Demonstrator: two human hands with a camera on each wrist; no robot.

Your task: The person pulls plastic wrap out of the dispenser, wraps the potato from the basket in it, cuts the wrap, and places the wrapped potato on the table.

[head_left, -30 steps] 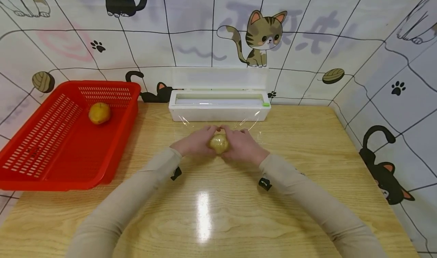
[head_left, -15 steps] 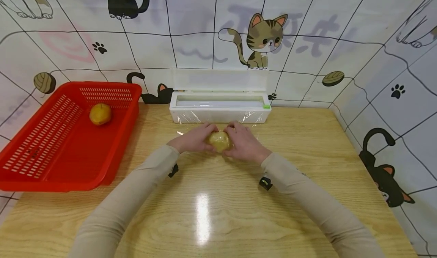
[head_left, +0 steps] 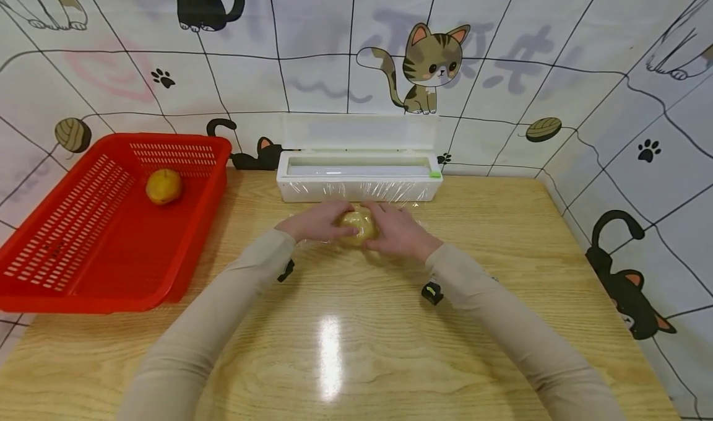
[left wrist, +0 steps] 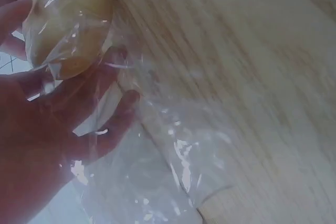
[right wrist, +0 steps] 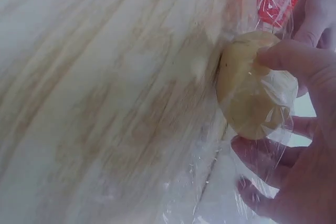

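Note:
A round yellow pear (head_left: pixel 361 223) sits between both hands on the table, with clear cling film over its skin. My left hand (head_left: pixel 316 221) holds its left side, and my right hand (head_left: pixel 402 233) grips the right side. In the left wrist view, loose cling film (left wrist: pixel 184 156) spreads around the left hand's fingers and over the table. The right wrist view shows the right thumb on top of the pear (right wrist: pixel 252 93), film bunched under the other fingers. Behind the hands stands a white cling film box (head_left: pixel 356 190), its lid up and film running down its front.
To the left, a red plastic basket (head_left: pixel 130 254) holds another yellow pear (head_left: pixel 164 186). The wooden table (head_left: pixel 390 347) meets walls covered in a cat-print sheet (head_left: pixel 312 31) at the back and right.
The fingertips have parted from above the pear and now lie along its sides. The left thumb has come across its near side. Film now lies more against the box front.

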